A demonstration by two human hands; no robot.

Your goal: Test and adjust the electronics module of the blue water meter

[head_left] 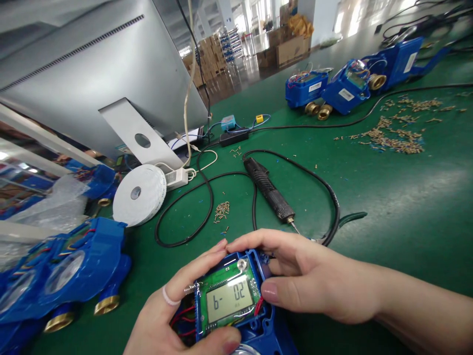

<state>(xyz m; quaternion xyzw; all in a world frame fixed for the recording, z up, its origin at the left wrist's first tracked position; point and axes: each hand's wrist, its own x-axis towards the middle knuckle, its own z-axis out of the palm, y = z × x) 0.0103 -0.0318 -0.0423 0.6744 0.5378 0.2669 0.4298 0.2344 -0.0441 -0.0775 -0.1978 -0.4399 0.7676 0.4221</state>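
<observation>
A blue water meter [279, 330] with its top off is at the bottom middle, between my two hands. Inside it sits a green circuit board [244, 273] with a lit display [229, 301] and red wires. My left hand [177, 305], with a pale ring, curls round the meter's left side, thumb at the near edge of the board. My right hand [306, 276] grips the right side, thumb by the red wires, fingers over the far rim. Just beyond lies a black electric screwdriver [269, 190], its bit pointing towards my right hand.
Small brass screws lie in a little pile [222, 210] and a wide scatter [395, 133]. More blue meters stand at left [84, 271] and far right [345, 88]. A white tape roll [139, 195] leans near the monitor [99, 64]. A black cable [210, 207] loops across the green table.
</observation>
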